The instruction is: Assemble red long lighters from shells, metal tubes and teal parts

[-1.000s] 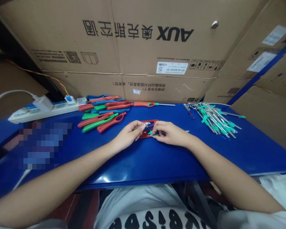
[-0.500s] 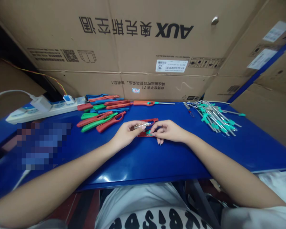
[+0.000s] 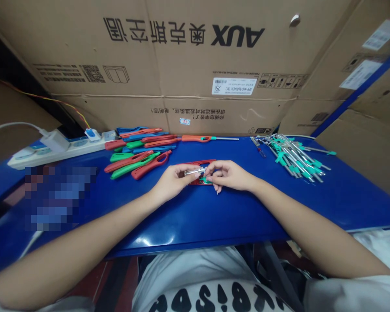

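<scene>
Near the middle of the table, my left hand [image 3: 173,182] is closed on a clear lighter fuel tank [image 3: 191,172], held nearly level with its metal tip to the right. Beneath both hands lie red lighter shell pieces [image 3: 196,183], partly covered by my fingers. My right hand [image 3: 231,175] is closed, its thumb and forefinger pinched at the tank's tip, beside a small green part [image 3: 204,178]. Whatever sits between those right fingertips is too small and covered to make out.
Red, green and blue lighter shells [image 3: 139,162] are heaped at the left. An orange lighter [image 3: 195,139] with a metal rod lies at the back. Several metal rods with green parts [image 3: 299,158] form a pile at the right. A power strip [image 3: 68,149] and cardboard [image 3: 182,56] border the table.
My right hand has shifted slightly left and up, its fingertips now at the tank's tip instead of lower over the red shell. My left hand keeps its hold on the tank.
</scene>
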The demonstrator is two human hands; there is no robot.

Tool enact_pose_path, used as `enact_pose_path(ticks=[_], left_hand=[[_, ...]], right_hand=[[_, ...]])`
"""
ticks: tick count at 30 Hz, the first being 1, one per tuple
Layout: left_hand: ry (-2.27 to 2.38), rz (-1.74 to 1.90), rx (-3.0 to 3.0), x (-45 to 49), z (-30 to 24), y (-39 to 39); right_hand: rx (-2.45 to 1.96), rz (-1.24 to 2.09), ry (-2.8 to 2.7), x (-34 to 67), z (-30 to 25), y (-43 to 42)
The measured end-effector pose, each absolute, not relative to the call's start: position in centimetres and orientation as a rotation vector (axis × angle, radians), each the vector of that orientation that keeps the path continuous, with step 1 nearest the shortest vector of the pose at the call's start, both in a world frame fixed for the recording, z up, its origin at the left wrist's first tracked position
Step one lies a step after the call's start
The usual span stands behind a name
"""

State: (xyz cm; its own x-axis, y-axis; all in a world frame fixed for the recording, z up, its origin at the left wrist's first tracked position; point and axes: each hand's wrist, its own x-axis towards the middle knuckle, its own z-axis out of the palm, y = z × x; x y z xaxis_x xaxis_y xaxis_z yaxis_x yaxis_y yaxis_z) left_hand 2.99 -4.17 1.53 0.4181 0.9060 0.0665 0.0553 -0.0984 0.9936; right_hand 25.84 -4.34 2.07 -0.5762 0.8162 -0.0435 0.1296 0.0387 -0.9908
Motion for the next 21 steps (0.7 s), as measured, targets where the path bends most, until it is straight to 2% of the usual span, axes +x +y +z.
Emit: enact_pose_path(ticks=[10,21], left_hand=[[0.921,0.917,1.51,2.99,1.88,-4.4],[0.935,0.914,1.521,3.15,2.35,-4.66]], right_hand=[[-0.956,1.52,-1.709,25.66,1.72,-4.19],[-0.964,1.165,-1.765,25.76,1.93,-3.76]])
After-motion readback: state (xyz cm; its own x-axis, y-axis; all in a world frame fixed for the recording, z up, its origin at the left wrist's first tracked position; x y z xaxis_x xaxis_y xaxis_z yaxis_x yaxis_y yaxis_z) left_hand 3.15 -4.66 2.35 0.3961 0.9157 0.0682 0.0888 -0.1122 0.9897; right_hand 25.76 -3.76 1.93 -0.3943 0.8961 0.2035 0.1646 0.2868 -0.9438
